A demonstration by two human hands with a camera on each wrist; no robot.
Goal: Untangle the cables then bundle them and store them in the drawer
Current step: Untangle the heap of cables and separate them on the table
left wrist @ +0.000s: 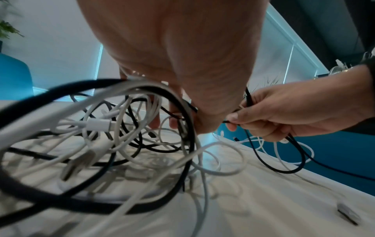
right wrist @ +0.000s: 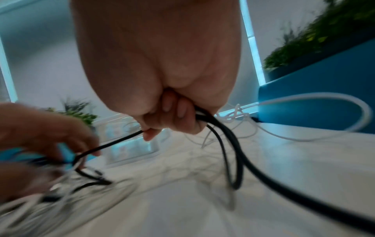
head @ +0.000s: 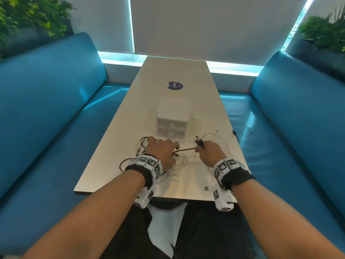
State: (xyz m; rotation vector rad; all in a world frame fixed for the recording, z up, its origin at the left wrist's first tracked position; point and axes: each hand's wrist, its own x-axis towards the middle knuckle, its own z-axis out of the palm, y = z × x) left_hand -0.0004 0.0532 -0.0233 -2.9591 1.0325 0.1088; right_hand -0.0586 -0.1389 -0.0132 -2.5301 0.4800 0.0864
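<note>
A tangle of black and white cables [head: 175, 163] lies on the near part of the pale table [head: 196, 101]. My left hand [head: 166, 146] sits on the tangle's left side, fingers curled into it. In the left wrist view, loops of the tangle [left wrist: 113, 136] rise to that hand [left wrist: 166, 121]. My right hand [head: 200, 149] grips a black cable [head: 184, 149] near its plug end, and the cable runs taut across to the left hand. In the right wrist view the black cable [right wrist: 223, 136] hangs in loops from the fist [right wrist: 162, 121]. The white two-drawer unit [head: 172, 116] stands just beyond both hands, drawers closed.
Loose white cables [head: 218, 141] lie by the table's right edge, beyond the right hand. A small grey piece [head: 206, 188] rests near the front edge. A purple sticker [head: 174, 86] marks the far tabletop. Blue benches [head: 56, 109] flank the table on both sides.
</note>
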